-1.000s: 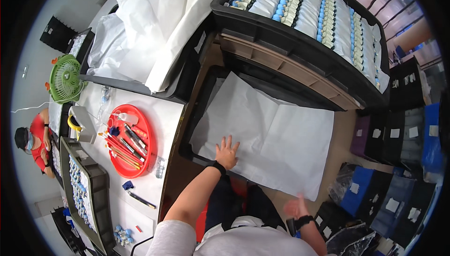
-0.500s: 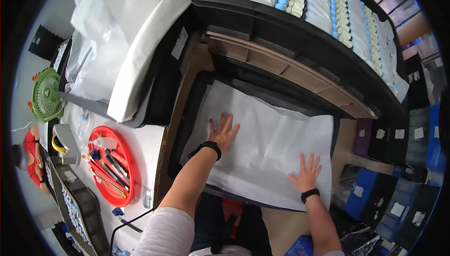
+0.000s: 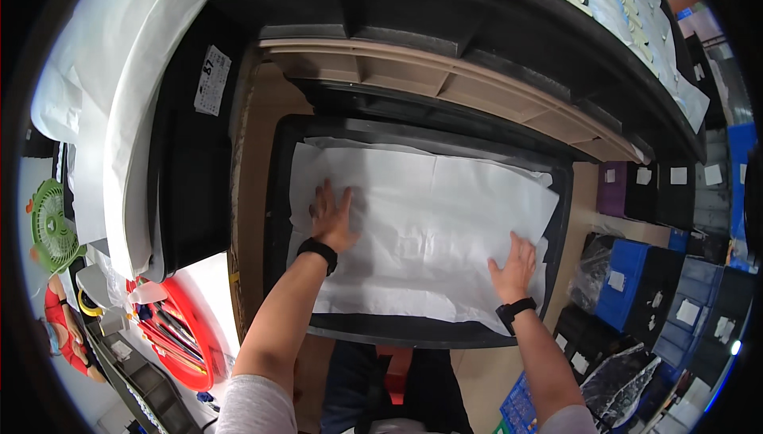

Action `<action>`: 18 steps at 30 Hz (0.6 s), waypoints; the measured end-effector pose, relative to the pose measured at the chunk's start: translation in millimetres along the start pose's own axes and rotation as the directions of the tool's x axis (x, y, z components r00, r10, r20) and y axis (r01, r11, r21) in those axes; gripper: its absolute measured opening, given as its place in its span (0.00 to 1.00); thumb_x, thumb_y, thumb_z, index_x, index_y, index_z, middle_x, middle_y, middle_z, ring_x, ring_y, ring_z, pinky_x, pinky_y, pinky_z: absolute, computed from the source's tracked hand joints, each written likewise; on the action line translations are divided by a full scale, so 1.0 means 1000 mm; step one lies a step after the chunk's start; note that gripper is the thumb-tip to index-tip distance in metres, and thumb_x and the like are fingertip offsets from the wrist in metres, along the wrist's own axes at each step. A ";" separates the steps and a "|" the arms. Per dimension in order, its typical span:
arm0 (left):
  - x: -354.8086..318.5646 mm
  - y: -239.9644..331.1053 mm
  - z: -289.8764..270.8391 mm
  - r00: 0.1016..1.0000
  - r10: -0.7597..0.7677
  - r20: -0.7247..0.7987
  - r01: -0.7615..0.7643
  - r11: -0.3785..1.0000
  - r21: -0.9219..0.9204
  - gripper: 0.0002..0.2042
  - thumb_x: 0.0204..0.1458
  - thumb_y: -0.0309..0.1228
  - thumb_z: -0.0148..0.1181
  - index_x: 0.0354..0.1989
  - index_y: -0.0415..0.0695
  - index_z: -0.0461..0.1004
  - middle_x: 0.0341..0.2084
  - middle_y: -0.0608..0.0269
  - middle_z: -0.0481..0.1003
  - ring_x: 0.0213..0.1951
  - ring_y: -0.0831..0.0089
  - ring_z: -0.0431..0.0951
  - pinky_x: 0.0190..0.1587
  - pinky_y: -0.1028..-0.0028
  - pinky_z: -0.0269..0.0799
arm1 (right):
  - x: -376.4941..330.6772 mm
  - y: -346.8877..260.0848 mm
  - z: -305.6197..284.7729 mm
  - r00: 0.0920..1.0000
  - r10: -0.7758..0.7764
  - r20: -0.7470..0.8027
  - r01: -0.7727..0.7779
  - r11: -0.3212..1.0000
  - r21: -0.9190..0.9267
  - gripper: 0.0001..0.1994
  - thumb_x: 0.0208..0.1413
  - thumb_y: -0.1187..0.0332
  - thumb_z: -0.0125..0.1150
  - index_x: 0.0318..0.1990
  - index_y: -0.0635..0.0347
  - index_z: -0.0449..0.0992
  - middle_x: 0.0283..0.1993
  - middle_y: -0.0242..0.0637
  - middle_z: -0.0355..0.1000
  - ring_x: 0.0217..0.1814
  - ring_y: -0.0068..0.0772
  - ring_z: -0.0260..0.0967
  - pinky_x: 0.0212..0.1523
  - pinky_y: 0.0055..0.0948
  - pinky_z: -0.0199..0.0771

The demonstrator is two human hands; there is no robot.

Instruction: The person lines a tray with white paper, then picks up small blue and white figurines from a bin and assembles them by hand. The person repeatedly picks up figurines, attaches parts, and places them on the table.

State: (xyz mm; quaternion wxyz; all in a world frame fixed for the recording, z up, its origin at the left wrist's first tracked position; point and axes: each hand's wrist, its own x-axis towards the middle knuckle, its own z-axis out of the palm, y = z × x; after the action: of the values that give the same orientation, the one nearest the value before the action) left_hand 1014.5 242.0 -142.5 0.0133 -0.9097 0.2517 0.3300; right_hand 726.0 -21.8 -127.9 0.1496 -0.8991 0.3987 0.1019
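A white paper sheet lies inside a large black tray low in front of me. My left hand rests on the sheet's left part with fingers spread. On the right part, near the sheet's right edge, my right hand touches the paper, its thumb apart from the other fingers. Neither hand grips anything. Light creases run across the sheet, and whatever lies beneath it is hidden.
Above the far side stands a black crate holding rows of small pale and blue pieces. At left are a paper-lined black bin, a red tray of brushes and pens, a green fan and another person. Blue boxes stand right.
The sheet now sits flatter and squarer within the tray, its right side no longer covering the near right rim. My left hand has shifted left. The view has moved closer.
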 end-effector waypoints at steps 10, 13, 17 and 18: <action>0.048 -0.002 -0.030 0.999 -0.050 0.001 0.050 0.993 -0.105 0.66 0.24 0.39 0.79 0.69 0.64 0.30 0.68 0.48 0.22 0.69 0.48 0.24 0.64 0.40 0.35 | 0.089 -0.022 -0.010 0.993 0.113 -0.020 -0.115 0.989 -0.093 0.53 0.29 0.56 0.77 0.67 0.44 0.50 0.70 0.55 0.38 0.70 0.56 0.37 0.58 0.52 0.59; 0.047 -0.003 -0.027 0.998 0.000 -0.068 -0.008 0.993 -0.121 0.65 0.25 0.37 0.79 0.69 0.64 0.31 0.68 0.47 0.25 0.69 0.48 0.26 0.64 0.40 0.36 | 0.098 -0.004 -0.007 0.994 0.105 0.042 -0.103 0.993 -0.054 0.54 0.29 0.55 0.77 0.67 0.47 0.50 0.69 0.55 0.41 0.70 0.57 0.39 0.60 0.49 0.59; 0.000 0.022 -0.026 0.939 0.082 -0.334 -0.151 0.971 -0.185 0.57 0.31 0.30 0.75 0.69 0.57 0.39 0.67 0.43 0.35 0.67 0.44 0.41 0.60 0.43 0.54 | 0.075 -0.003 -0.021 0.993 -0.118 -0.028 0.119 0.992 0.048 0.49 0.35 0.63 0.74 0.66 0.54 0.50 0.67 0.57 0.46 0.67 0.59 0.46 0.64 0.45 0.55; -0.022 0.026 -0.024 0.957 0.063 -0.284 -0.152 0.941 -0.302 0.57 0.29 0.29 0.76 0.69 0.54 0.40 0.67 0.40 0.34 0.67 0.40 0.40 0.60 0.45 0.56 | 0.054 -0.010 -0.038 0.984 -0.177 0.000 0.176 0.978 0.114 0.48 0.36 0.64 0.73 0.66 0.54 0.50 0.67 0.58 0.46 0.67 0.60 0.46 0.64 0.45 0.54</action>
State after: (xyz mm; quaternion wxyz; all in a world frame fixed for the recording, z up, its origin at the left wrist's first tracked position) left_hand 1002.2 224.3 -106.6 -0.1875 -0.9209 0.2440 0.2393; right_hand 771.9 -65.3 -107.2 0.2110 -0.9204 0.3217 0.0699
